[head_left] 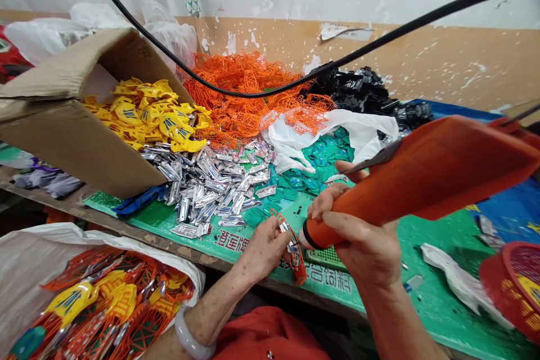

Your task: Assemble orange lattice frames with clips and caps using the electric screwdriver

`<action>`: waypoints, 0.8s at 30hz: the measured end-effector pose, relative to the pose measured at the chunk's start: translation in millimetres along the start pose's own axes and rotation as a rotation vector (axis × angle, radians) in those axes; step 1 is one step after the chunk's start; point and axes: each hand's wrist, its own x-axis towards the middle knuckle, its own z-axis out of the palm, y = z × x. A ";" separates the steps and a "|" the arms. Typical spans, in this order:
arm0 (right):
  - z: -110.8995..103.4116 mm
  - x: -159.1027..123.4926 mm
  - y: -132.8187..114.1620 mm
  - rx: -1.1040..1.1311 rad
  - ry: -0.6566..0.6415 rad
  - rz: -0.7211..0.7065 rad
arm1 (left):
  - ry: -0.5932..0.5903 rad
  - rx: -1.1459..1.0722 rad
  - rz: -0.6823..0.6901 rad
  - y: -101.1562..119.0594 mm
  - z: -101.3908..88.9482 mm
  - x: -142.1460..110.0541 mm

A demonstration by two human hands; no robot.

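Observation:
My left hand [262, 247] pinches a small orange lattice piece [294, 250] with a silver part set in it, just above the table's front edge. My right hand [358, 233] is wrapped round a big orange power tool [426, 177], whose black-ringed nose meets the lattice piece. A black cable [253, 93] runs from the tool up across the view. Close behind my hands lie a heap of silver metal parts [211, 185] and a spread of teal plastic parts [314, 171].
A tipped cardboard box [67, 124] spills yellow parts [147, 112] at left. Orange lattices [248, 95] and black parts [367, 90] are heaped at the back. A white bag [25, 259] of assembled pieces sits lower left. A red basket [514, 287] stands at right.

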 end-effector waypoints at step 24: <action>0.6 -10.8 13.7 -0.270 -0.071 -0.079 | 0.124 -0.058 0.019 -14.8 8.3 0.2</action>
